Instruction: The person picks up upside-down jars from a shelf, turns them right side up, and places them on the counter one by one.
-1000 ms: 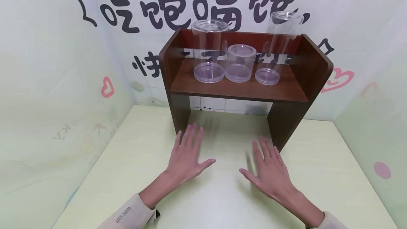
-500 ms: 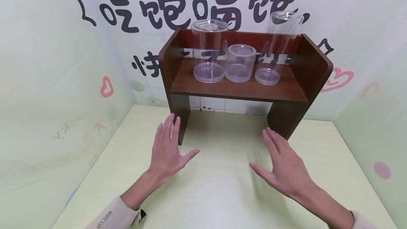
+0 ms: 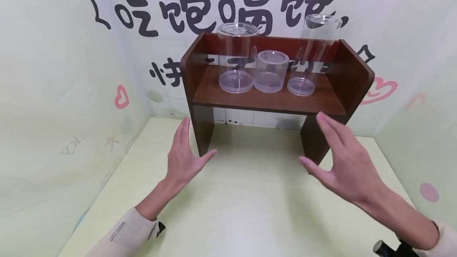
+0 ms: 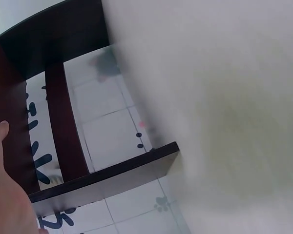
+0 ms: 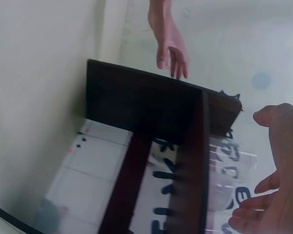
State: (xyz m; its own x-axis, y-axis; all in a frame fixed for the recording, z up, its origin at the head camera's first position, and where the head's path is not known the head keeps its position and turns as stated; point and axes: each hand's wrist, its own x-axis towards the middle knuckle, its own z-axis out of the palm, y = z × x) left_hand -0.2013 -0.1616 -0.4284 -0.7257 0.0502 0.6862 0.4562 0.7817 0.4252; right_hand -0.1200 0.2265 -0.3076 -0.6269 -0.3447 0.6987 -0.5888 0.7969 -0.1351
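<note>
A dark brown wooden shelf [image 3: 271,105] stands on the pale table. On its board are three clear cylindrical containers: a wide tall one [image 3: 236,58] at left, a short frosted-looking one [image 3: 270,72] in the middle, and a slim tall one [image 3: 314,56] at right. My left hand [image 3: 183,160] is raised in front of the shelf's left side, thumb spread from straight fingers, holding nothing. My right hand [image 3: 351,165], also holding nothing, is higher, in front of the right side panel. In the right wrist view the left hand [image 5: 172,46] appears beyond the shelf.
The pale tabletop [image 3: 228,209] extends in front of and under the shelf. A printed wall sheet [image 3: 160,50] with large black characters hangs behind it, and pale sheets rise at both sides. A black device [image 3: 389,249] shows at the right wrist.
Both hands have risen from low over the table and moved apart, the left one leftward, the right one rightward and up. The shelf and the containers have stayed in place.
</note>
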